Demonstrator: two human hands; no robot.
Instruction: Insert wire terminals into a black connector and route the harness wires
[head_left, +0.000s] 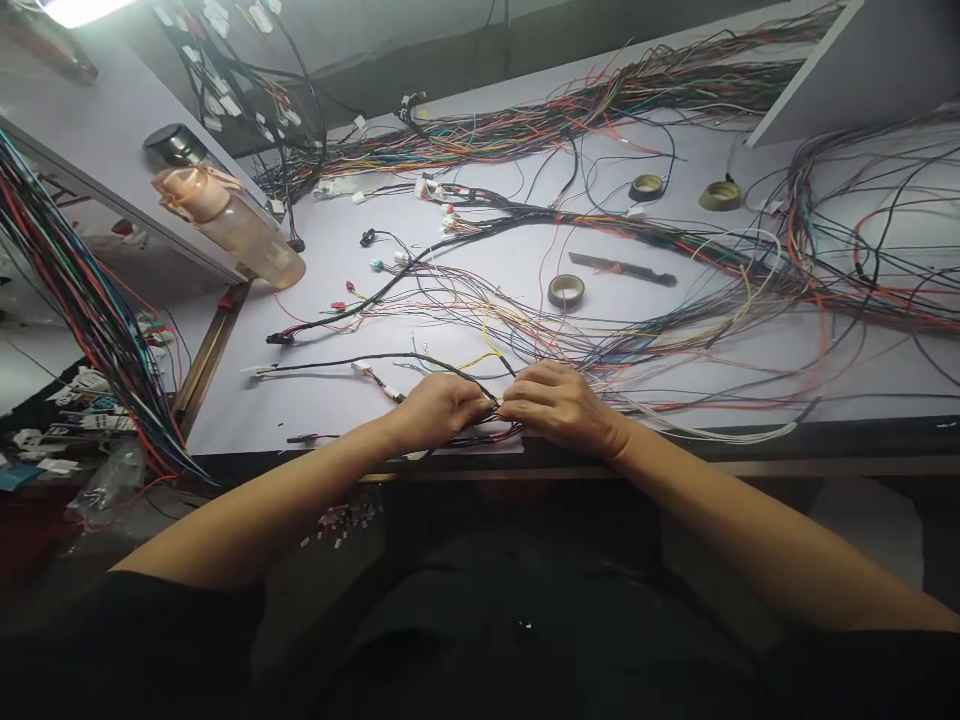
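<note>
Near the table's front edge, my left hand (441, 410) and my right hand (559, 408) meet, both pinching a wire bundle (491, 405) between thumb and fingers. From my left hand a black-wrapped branch (360, 358) runs left to a pale connector (259, 371). A shorter branch with a white connector (362, 369) lies just behind that hand. Yellow wires (480, 358) lead into a black sleeve (506, 365) beside my right fingers. Loose coloured wires (622, 345) spread away to the right. My fingers cover the exact spot being gripped.
Behind my hands lie a roll of tape (565, 291), a dark flat blade-like tool (622, 268) and a long wrapped harness (525, 212). Two more tape rolls (646, 187) sit farther back. A peach bottle (232, 225) leans at left, near a hanging wire bundle (82, 310).
</note>
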